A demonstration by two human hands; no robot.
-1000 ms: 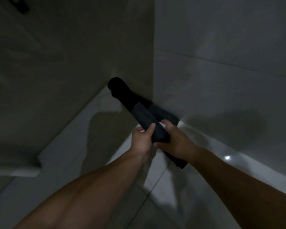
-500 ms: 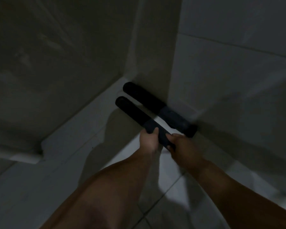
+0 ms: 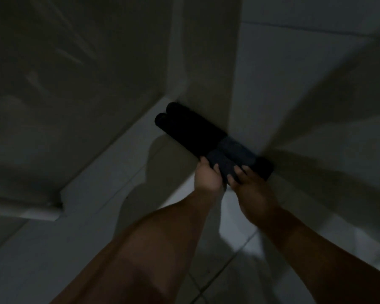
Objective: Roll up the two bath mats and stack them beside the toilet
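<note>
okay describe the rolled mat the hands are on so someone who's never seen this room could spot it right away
Find the projecting wall corner where it meets the pale tiled floor. Two dark rolled mats lie side by side along its base. The one meant is the near rolled mat, on the floor side of the far rolled mat; only it has the left hand and right hand on its end.

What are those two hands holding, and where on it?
Both the left hand and right hand grip the near end of the front rolled mat.

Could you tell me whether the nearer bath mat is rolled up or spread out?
Rolled up: the nearer mat is a tight dark cylinder beside the other roll.
</note>
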